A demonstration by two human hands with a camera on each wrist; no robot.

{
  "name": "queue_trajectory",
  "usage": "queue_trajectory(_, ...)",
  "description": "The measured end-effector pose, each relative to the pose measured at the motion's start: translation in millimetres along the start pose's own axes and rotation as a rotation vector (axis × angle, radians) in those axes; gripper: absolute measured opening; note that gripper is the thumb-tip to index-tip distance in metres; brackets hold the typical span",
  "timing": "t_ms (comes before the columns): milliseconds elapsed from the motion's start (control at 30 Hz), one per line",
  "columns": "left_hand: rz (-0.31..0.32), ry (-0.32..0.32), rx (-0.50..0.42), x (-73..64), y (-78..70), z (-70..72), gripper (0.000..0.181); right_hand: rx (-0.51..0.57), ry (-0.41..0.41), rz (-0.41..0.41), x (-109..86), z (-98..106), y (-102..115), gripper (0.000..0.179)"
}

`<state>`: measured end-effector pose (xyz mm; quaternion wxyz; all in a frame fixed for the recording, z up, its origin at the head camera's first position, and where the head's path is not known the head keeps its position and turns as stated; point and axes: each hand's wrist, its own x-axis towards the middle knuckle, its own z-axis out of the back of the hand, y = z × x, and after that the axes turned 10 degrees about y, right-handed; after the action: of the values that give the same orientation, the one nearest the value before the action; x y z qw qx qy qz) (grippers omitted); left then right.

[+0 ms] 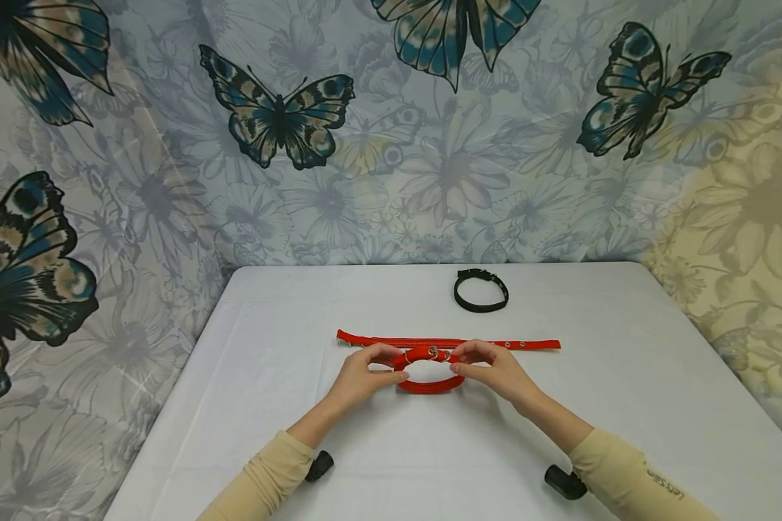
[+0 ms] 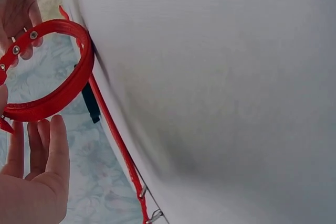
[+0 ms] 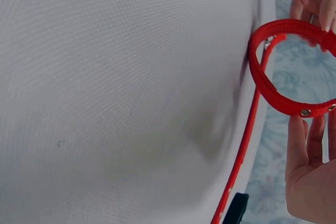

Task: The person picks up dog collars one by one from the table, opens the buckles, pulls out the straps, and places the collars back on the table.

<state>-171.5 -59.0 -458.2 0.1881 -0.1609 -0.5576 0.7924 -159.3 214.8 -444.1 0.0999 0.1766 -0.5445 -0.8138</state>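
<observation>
Both hands hold a red collar (image 1: 430,388) that forms a closed loop, its metal buckle and D-ring at the far side. My left hand (image 1: 363,373) pinches the loop's left side between thumb and fingers. On the right side, my right hand (image 1: 493,367) pinches it near the ring. Metal eyelets show along the band of this red collar (image 2: 73,85) in the left wrist view. Just behind the hands, a second red collar (image 1: 528,345) lies stretched out straight across the table, with eyelets toward its right end.
A black collar (image 1: 481,308), buckled into a ring, lies at the back of the white table (image 1: 287,304). Behind the table hangs a butterfly-patterned cloth (image 1: 378,202). Black devices (image 1: 565,482) sit under both sleeve cuffs.
</observation>
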Motion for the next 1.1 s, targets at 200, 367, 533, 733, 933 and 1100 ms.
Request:
queue_trajectory(200, -0.045, 0.014, 0.021, 2.6, -4.7, 0.8, 0.029, -0.012, 0.0, -0.005, 0.1, -1, 3, 0.032)
queue_trajectory(367, -0.055, 0.017, 0.029, 3.5, -6.4, 1.1, 0.027, -0.018, 0.003, -0.002, -0.4, -1, 2, 0.033)
queue_trajectory(533, -0.067, 0.023, 0.038, 4.2, -6.6, 0.8, 0.026, -0.039, 0.002, 0.004, -1.5, -2, 6, 0.034)
queue_trajectory(733, -0.094, 0.02, 0.041, 4.6, -6.4, 0.3, 0.026, -0.069, -0.004, 0.013, 1.0, -4, 9, 0.033)
queue_trajectory(933, -0.126, 0.03, 0.014, 5.8, -5.4, -0.5, 0.025, -0.061, 0.002, 0.023, 1.9, -6, 15, 0.031)
queue_trajectory(1100, -0.131, 0.033, 0.031, 6.0, -7.0, -0.7, 0.024, -0.059, 0.013, 0.027, 3.8, -6, 14, 0.03)
